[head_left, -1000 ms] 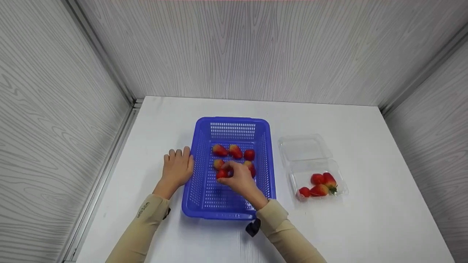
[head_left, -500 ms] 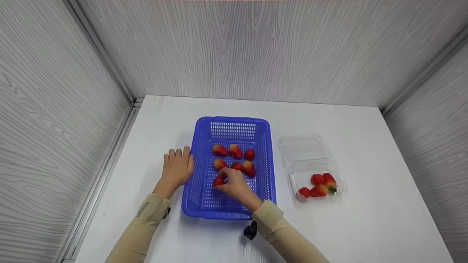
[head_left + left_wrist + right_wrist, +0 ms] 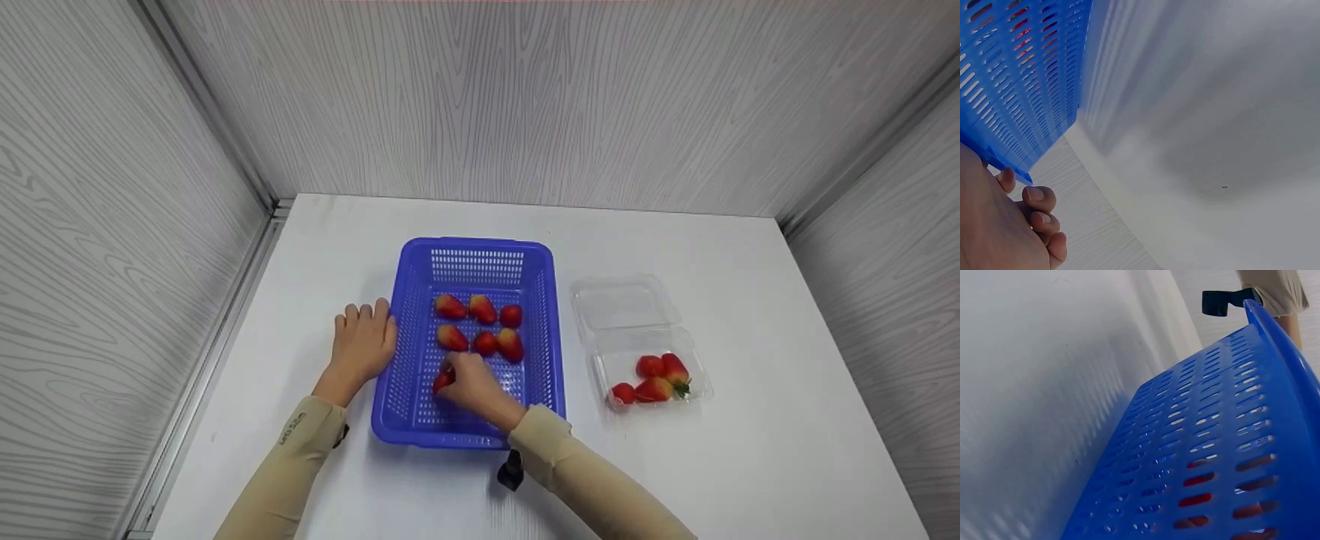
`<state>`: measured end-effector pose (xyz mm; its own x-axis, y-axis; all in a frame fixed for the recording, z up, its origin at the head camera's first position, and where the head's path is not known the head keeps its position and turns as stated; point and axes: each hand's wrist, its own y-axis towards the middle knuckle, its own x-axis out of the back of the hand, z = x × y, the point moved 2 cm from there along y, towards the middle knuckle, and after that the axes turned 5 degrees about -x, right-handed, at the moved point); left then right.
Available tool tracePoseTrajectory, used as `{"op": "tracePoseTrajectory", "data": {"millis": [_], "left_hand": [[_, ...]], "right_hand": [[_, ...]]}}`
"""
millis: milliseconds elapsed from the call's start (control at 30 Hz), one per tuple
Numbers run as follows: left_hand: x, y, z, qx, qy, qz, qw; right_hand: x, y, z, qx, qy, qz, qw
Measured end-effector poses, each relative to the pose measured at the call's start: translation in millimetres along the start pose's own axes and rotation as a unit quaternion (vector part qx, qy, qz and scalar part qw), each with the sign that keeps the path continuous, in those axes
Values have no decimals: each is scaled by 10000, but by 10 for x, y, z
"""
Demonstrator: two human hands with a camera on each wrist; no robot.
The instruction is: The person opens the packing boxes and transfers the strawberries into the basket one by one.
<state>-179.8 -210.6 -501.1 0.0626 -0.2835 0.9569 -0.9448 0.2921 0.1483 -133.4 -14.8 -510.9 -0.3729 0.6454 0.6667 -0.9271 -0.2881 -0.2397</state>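
A blue perforated plastic basket [image 3: 468, 440] stands on the white table. Inside it, the right hand [image 3: 475, 384] pinches a red strawberry [image 3: 443, 379] low over the basket floor, near the front left. Behind that hand lie two rows of strawberries, among them a pale-tipped strawberry [image 3: 452, 338] and a red strawberry [image 3: 511, 316]. The left hand [image 3: 364, 342] rests against the outside of the left rim, its fingers loosely bent and pointing forward. In the left wrist view the fingertips [image 3: 1040, 197] hang just under the rim. Through the slots in the right wrist view, red strawberry patches show; the hand's fingers are hidden.
Right of the basket sits a clear plastic clamshell box [image 3: 600, 375] with its lid [image 3: 626, 304] folded back. Several strawberries [image 3: 654, 389] lie in it, one with green leaves. Grey wood-grain panels [image 3: 480, 97] enclose the table at the back and sides.
The right hand has moved toward the front left of the basket with its strawberry, lowering it. This uncovers the second row of strawberries. The left hand has stayed in place.
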Motion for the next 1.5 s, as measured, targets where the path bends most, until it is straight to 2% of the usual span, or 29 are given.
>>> {"op": "tracePoseTrajectory", "data": {"millis": [200,433,667,933,1167,1400,1500], "left_hand": [[-4,-3,1,-30,-23,-41,10000],[3,-3,-2,-30,-14,18,10000],[7,-3,7,-12,-27,15,10000],[6,2,5,47,-38,132,9999],[-5,-3,6,12,-37,30,10000],[2,-1,4,-46,-42,-86,9999],[0,-11,4,-54,-18,-60,10000]], "right_hand": [[9,98,-44,-165,2,-202,9997],[-1,192,-68,-353,82,-95,9993],[-5,196,-67,41,-155,-498,9986],[13,191,-68,-221,-237,-507,9982],[14,183,-62,-175,-386,-389,9983],[26,186,-58,-411,-252,-214,9986],[24,178,-59,-251,-271,-334,9988]]}}
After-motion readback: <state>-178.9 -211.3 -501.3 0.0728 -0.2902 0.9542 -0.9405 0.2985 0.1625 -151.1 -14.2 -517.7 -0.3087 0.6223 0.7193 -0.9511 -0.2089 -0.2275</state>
